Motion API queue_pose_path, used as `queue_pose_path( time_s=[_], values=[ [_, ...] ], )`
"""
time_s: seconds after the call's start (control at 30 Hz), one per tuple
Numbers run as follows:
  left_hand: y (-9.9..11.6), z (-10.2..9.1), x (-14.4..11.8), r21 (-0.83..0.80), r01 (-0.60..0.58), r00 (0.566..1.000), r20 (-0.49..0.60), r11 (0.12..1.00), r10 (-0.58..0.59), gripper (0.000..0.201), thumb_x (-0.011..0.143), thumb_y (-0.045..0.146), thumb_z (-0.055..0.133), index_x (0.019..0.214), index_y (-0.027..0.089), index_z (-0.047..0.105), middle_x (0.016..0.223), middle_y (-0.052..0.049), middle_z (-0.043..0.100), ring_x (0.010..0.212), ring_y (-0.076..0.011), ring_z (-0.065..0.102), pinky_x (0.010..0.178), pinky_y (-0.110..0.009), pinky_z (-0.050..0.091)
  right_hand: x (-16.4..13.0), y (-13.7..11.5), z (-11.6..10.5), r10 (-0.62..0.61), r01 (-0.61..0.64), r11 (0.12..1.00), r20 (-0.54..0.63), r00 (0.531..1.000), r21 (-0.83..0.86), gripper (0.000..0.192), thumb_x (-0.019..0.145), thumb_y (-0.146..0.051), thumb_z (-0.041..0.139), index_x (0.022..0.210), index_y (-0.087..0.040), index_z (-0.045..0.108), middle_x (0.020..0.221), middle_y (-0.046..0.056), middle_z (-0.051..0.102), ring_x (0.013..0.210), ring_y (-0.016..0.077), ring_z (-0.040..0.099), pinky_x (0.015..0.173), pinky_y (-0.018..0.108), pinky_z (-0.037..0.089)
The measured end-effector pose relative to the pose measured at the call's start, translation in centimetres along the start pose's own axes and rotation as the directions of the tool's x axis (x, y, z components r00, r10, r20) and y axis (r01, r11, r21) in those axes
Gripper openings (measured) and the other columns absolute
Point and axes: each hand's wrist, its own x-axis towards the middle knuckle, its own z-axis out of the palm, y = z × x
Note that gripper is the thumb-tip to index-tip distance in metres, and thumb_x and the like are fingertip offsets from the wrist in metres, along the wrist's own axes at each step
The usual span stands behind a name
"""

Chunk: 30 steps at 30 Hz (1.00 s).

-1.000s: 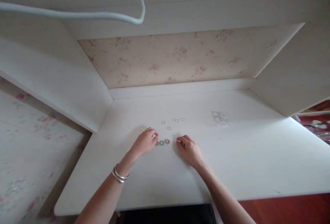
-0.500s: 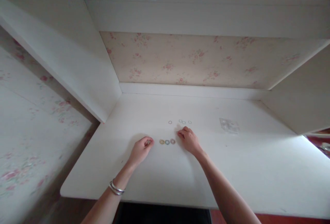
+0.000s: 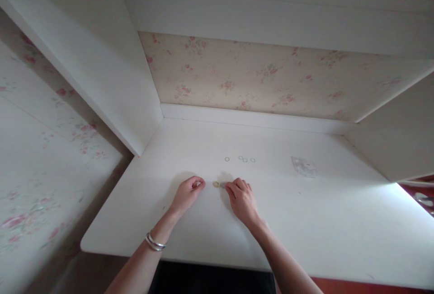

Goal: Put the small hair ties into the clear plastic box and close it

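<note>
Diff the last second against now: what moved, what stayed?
The right hand went up to the loose rings, then came back to the coloured row, now covering its right end; one loose ring is gone. The left hand drew back from the row. Four small rings and the clear bag stayed.

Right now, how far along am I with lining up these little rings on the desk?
Looks early. Done: a short row near your hands, with a yellow ring showing and the rest hidden under your fingers. In hand: your right hand is at the row's right end; whether it pinches a ring can't be told. Your left hand is curled beside it. Left: four loose rings farther back, plus the clear bag.
</note>
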Motion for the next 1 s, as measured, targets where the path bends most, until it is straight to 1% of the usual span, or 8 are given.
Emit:
queue_pose_path(
  time_s=[0.13, 0.27, 0.43, 0.57, 0.67, 0.8, 0.9, 1.0],
  values=[
    [0.0, 0.0, -0.1, 0.005, -0.001, 1.000, -0.011, 1.000, 0.001, 0.034, 0.078, 0.047, 0.048, 0.084, 0.018, 0.065, 0.055, 0.004, 0.043, 0.051, -0.0111, 0.040, 0.049, -0.022, 0.028, 0.4, -0.2, 0.4, 0.007, -0.003, 0.998, 0.053, 0.999, -0.067, 0.025, 0.093, -0.027, 0.040, 0.092, -0.025, 0.065, 0.085, 0.005, 0.058, 0.082, 0.0187, 0.052, 0.073, 0.031, 0.034],
    [0.0, -0.1, -0.1, 0.014, -0.004, 1.000, -0.016, 1.000, 0.004, 0.034, 0.079, 0.047, 0.047, 0.084, 0.018, 0.065, 0.054, 0.004, 0.043, 0.050, -0.0112, 0.039, 0.049, -0.022, 0.028, 0.6, -0.4, 0.4, 0.018, -0.012, 0.997, 0.088, 0.996, -0.073, 0.027, 0.094, -0.028, 0.039, 0.092, -0.026, 0.066, 0.086, 0.005, 0.059, 0.082, 0.0188, 0.052, 0.073, 0.031, 0.033],
    [-0.2, -0.1, -0.1, -0.002, -0.001, 1.000, 0.005, 1.000, 0.001, 0.033, 0.078, 0.047, 0.050, 0.084, 0.018, 0.065, 0.054, 0.005, 0.038, 0.050, -0.0104, 0.037, 0.048, -0.021, 0.026, 0.1, 0.0, -0.5, 0.029, -0.029, 1.000, -0.006, 1.000, -0.001, 0.028, 0.094, -0.030, 0.039, 0.092, -0.023, 0.066, 0.083, 0.006, 0.059, 0.080, 0.0182, 0.052, 0.075, 0.031, 0.035],
    [-0.1, -0.1, 0.2, -0.025, 0.026, 1.000, 0.007, 0.999, -0.025, 0.031, 0.077, 0.045, 0.051, 0.084, 0.018, 0.064, 0.056, 0.005, 0.041, 0.052, -0.0102, 0.039, 0.048, -0.021, 0.028, -1.2, 1.8, -1.1, 0.139, -0.123, 0.981, -0.103, 0.985, 0.148, 0.030, 0.092, -0.035, 0.040, 0.091, -0.022, 0.066, 0.083, 0.006, 0.059, 0.077, 0.0166, 0.054, 0.073, 0.029, 0.039],
    [0.3, 0.2, 0.7, -0.030, 0.025, 0.999, 0.026, 0.999, -0.025, 0.031, 0.077, 0.044, 0.051, 0.087, 0.017, 0.064, 0.057, 0.004, 0.045, 0.052, -0.0101, 0.041, 0.048, -0.020, 0.029, -2.6, 3.6, -1.1, 0.266, -0.234, 0.939, -0.099, 0.959, 0.253, 0.032, 0.091, -0.040, 0.039, 0.090, -0.022, 0.066, 0.082, 0.004, 0.058, 0.069, 0.0141, 0.054, 0.067, 0.026, 0.041],
    [1.7, 1.3, 2.1, 0.047, -0.088, 0.994, 0.061, 0.995, 0.085, 0.031, 0.080, 0.043, 0.048, 0.087, 0.017, 0.064, 0.059, 0.003, 0.052, 0.053, -0.0109, 0.046, 0.051, -0.021, 0.033, -3.9, 5.0, -0.9, 0.364, -0.316, 0.890, -0.097, 0.926, 0.328, 0.036, 0.088, -0.045, 0.041, 0.087, -0.021, 0.067, 0.076, 0.003, 0.056, 0.061, 0.0126, 0.052, 0.059, 0.024, 0.041],
    [3.1, 2.5, 4.0, 0.163, -0.207, 0.976, 0.100, 0.965, 0.192, 0.030, 0.082, 0.040, 0.047, 0.087, 0.017, 0.066, 0.061, 0.001, 0.056, 0.055, -0.0117, 0.049, 0.054, -0.021, 0.035, -4.1, 5.0, -1.0, 0.374, -0.316, 0.882, -0.112, 0.921, 0.350, 0.036, 0.088, -0.045, 0.041, 0.087, -0.021, 0.067, 0.074, 0.002, 0.055, 0.059, 0.0121, 0.051, 0.059, 0.024, 0.040],
    [4.4, 4.0, 6.1, 0.301, -0.273, 0.959, 0.154, 0.914, 0.236, 0.026, 0.082, 0.036, 0.049, 0.089, 0.018, 0.067, 0.066, -0.001, 0.062, 0.060, -0.0137, 0.055, 0.060, -0.023, 0.040, -3.9, 4.9, -1.1, 0.351, -0.294, 0.888, -0.108, 0.930, 0.353, 0.035, 0.088, -0.043, 0.041, 0.087, -0.021, 0.068, 0.076, 0.002, 0.055, 0.060, 0.0116, 0.051, 0.059, 0.023, 0.041]
  ],
)
